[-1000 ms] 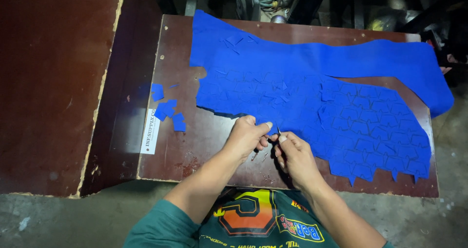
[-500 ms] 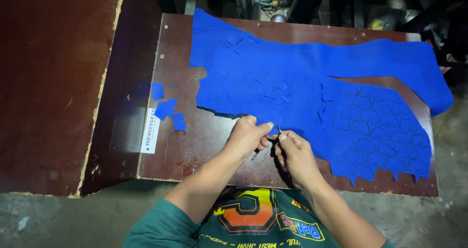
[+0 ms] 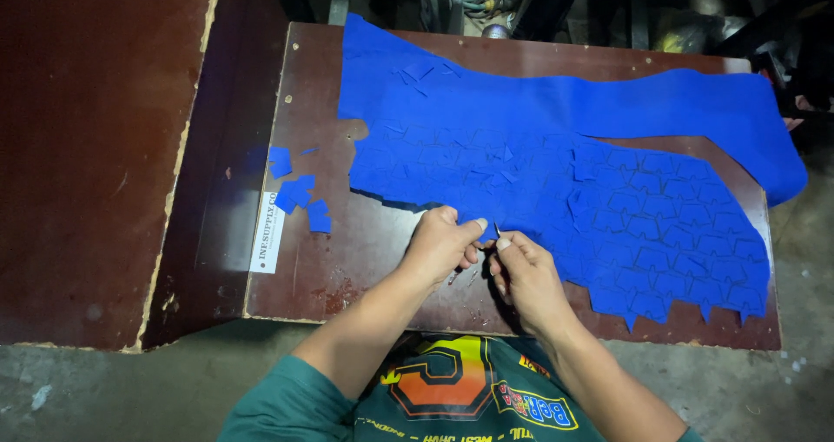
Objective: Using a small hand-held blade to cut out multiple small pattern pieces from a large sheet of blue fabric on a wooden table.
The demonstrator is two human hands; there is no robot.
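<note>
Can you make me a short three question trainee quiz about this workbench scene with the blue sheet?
1. True or false: the large blue cut-patterned material sheet lies on the dark brown wooden table.
2. Where do the small loose blue cut pieces lie: A, left of the sheet; B, on the floor?
3. Which hand pinches the sheet's near edge beside the left hand?

Key: 1 true. 2 A. 3 the right hand.

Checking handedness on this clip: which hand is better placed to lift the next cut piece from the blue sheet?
Probably left: the left hand already rests on the blue sheet's near edge; the right hand sits just off it.
</note>
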